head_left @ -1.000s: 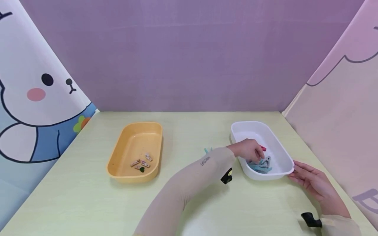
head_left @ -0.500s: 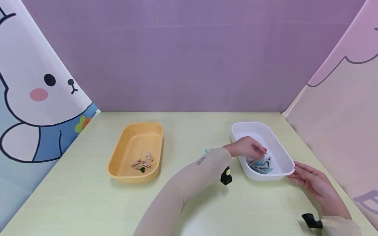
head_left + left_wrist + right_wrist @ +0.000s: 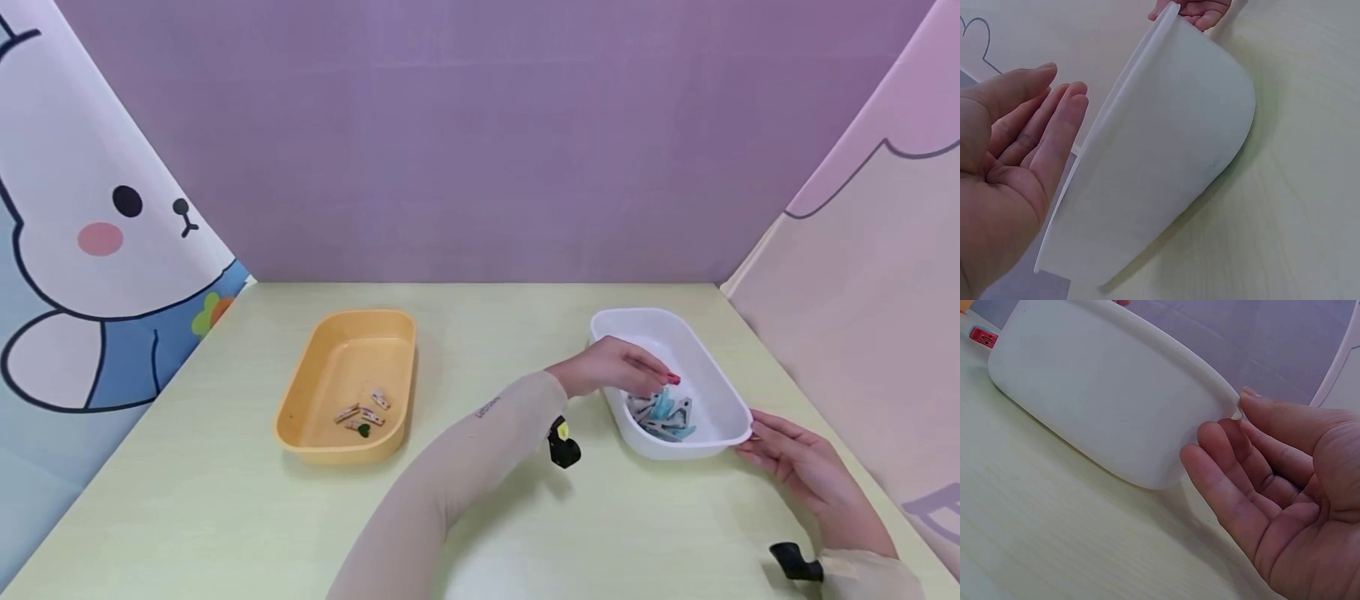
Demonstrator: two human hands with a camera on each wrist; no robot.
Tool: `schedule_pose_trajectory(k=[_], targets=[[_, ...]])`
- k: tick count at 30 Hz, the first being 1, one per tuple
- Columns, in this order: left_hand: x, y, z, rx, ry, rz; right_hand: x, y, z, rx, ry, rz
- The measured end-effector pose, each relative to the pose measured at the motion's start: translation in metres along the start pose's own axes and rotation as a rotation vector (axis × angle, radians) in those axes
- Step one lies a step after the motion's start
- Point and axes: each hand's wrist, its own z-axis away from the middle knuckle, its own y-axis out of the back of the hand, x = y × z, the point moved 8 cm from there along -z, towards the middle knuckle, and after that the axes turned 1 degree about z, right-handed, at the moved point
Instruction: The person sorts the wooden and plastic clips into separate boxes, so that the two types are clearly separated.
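My left hand (image 3: pixel 618 364) hovers over the white tray (image 3: pixel 712 417), its fingers fairly straight. In the left wrist view that hand (image 3: pixel 1019 144) has nothing between thumb and fingers. Below it in the tray lies a pile of grey and teal clothespins (image 3: pixel 663 421). A small red piece, likely a clothespin (image 3: pixel 672 379), shows just past the fingertips; the hand partly hides it. At the tray's near right corner my right hand (image 3: pixel 798 467) pinches the rim, thumb above and fingers below, as the right wrist view also shows.
A yellow tray (image 3: pixel 360 350) on the left holds several small wooden clothespins (image 3: pixel 367 417), one with a dark green heart. In the right wrist view a red clip (image 3: pixel 984 336) lies on the table beyond the white tray. Fabric walls surround the table.
My left hand has lifted from the clothespins and drawn a little left, its fingers straightening. More of the pile shows. The right hand stays on the tray's corner.
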Motion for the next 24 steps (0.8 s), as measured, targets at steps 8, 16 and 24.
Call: schedule_pose_trajectory(k=[8,16,24], targets=[[-0.003,0.019,0.011,0.034,0.042,0.017,-0.001,0.0,0.0,-0.019,0.013,-0.016],[-0.011,0.043,0.027,0.075,0.072,-0.001,-0.001,0.0,0.001,-0.006,0.008,-0.013],[-0.02,0.069,0.043,0.124,0.094,-0.045,0.0,-0.001,0.0,-0.008,0.005,-0.008]])
